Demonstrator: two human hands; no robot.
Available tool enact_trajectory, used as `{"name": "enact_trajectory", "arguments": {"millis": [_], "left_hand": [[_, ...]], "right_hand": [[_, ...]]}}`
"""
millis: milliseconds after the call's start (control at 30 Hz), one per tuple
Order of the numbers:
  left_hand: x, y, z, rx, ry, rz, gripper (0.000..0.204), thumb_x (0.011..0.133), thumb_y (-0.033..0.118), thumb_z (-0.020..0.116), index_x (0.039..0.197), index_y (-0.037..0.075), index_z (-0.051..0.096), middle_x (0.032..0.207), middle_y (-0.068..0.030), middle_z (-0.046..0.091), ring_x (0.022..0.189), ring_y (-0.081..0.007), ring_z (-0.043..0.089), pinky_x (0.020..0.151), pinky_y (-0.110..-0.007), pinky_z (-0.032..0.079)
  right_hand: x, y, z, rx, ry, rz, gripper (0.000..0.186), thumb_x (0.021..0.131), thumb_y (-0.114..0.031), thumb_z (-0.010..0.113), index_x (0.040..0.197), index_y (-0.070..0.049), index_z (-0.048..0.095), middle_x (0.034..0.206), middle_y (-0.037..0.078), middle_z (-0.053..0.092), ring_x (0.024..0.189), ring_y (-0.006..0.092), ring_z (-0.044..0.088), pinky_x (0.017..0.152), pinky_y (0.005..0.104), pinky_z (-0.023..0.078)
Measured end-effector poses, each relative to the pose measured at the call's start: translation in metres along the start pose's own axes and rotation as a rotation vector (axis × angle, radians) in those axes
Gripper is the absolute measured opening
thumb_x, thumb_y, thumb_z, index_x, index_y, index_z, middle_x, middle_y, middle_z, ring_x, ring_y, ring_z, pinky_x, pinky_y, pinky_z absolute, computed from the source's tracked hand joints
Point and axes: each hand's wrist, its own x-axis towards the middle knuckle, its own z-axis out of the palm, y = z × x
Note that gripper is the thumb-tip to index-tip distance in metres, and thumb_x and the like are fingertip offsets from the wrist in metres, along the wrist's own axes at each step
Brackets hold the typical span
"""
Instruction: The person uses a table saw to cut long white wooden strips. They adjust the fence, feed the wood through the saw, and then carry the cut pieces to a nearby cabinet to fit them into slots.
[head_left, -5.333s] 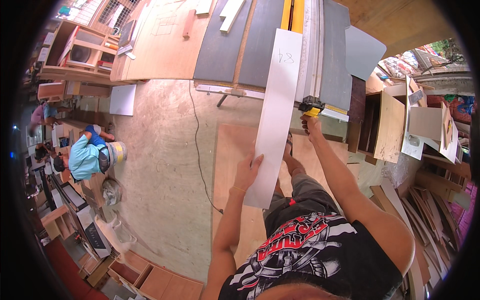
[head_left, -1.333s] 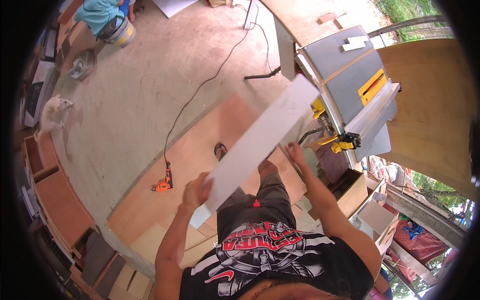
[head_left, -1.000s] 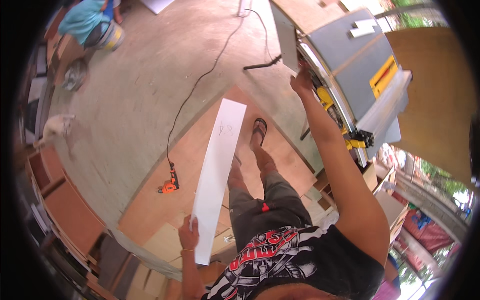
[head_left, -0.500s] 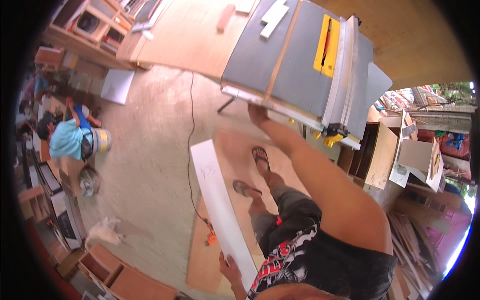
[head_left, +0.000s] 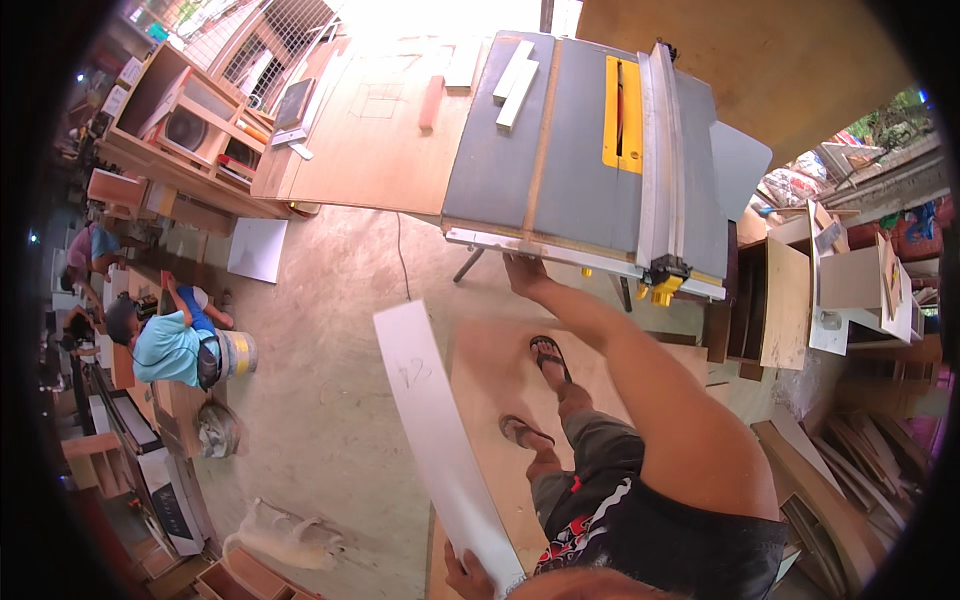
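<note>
My left hand (head_left: 470, 577) is closed round the lower edge of a long white board (head_left: 440, 410) with a pencil mark on its face. The board slants up and away from my body at my left side. My right arm reaches forward to a table saw (head_left: 590, 200) with a grey top. At its front rail (head_left: 590, 264), my right hand (head_left: 523, 272) is against the underside, and its fingers are mostly hidden there. The saw's yellow throat plate (head_left: 611, 140) surrounds the blade slot, and a metal fence (head_left: 658, 170) lies just right of it.
Two white strips (head_left: 516, 90) lie on the saw top. A plywood table (head_left: 350, 150) adjoins it on the left. A co-worker (head_left: 170, 340) sits at far left; a dog (head_left: 285, 535) lies on the floor. A cord (head_left: 402, 255) hangs behind the board. Wood offcuts (head_left: 830, 480) lean at right.
The view has tilted up, so the saw and floor appear lower and more of the background shows. My left hand still holds the board, and my right hand stays at the saw's front rail.
</note>
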Motion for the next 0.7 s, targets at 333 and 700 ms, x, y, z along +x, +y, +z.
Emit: {"name": "enact_trajectory", "arguments": {"millis": [333, 700], "left_hand": [[0.118, 0.138, 0.065, -0.201, -0.159, 0.848, 0.05, 0.1, 0.014, 0.058, 0.149, 0.01, 0.048, 0.113, -0.0264, 0.069, 0.097, -0.0363, 0.072, 0.079, -0.039, 0.054], [0.121, 0.184, 0.173, -0.062, -0.264, 0.942, 0.051, 0.103, 0.032, 0.055, 0.15, 0.015, 0.046, 0.09, -0.0234, 0.07, 0.081, -0.0401, 0.069, 0.074, -0.047, 0.053]], "right_hand": [[-0.208, 0.024, -0.302, 0.609, -0.574, 0.2, 0.029, 0.09, -0.032, 0.064, 0.097, -0.005, 0.074, 0.1, 0.018, 0.073, 0.094, 0.037, 0.069, 0.083, 0.0469, 0.054], [-0.063, 0.169, -0.347, -0.105, -0.156, 0.091, 0.041, 0.096, -0.027, 0.06, 0.13, -0.004, 0.06, 0.142, 0.013, 0.056, 0.143, 0.0322, 0.038, 0.112, 0.0619, 0.032]]}}
